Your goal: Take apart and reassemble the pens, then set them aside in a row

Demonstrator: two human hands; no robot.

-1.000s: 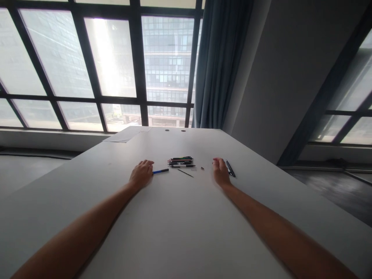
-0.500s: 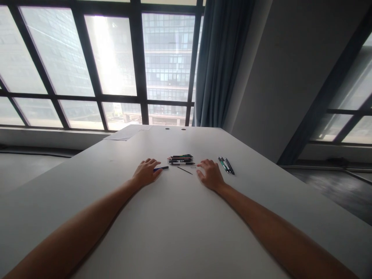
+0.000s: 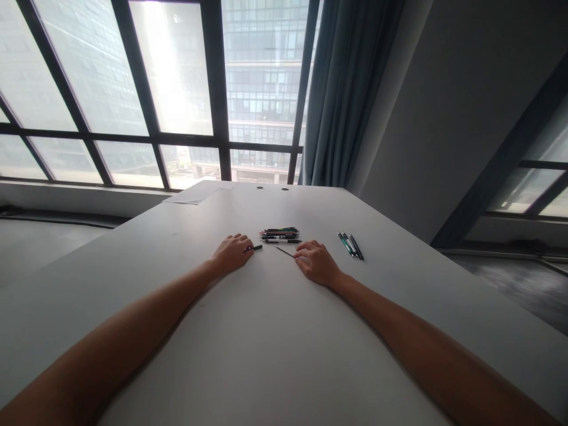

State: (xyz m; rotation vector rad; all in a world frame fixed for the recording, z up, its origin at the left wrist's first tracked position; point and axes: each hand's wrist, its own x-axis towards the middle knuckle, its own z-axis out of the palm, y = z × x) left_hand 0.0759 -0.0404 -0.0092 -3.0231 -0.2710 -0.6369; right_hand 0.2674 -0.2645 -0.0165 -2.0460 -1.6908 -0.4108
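My left hand (image 3: 233, 253) rests on the white table (image 3: 275, 331) with its fingers curled over a blue pen (image 3: 256, 248); only the pen's dark tip sticks out to the right. My right hand (image 3: 314, 261) lies a little to the right, fingers bent and pinched at the near end of a thin dark rod (image 3: 284, 251) that lies on the table between the hands. Just beyond both hands sits a small pile of pens (image 3: 280, 235).
Three pens (image 3: 350, 245) lie side by side to the right of my right hand. A sheet of paper (image 3: 190, 196) is at the table's far left corner. Large windows, a blue curtain (image 3: 341, 100) and a grey wall stand behind.
My right hand moved left from the three pens to the thin rod and curled its fingers. My left hand slid forward over the blue pen, covering most of it.
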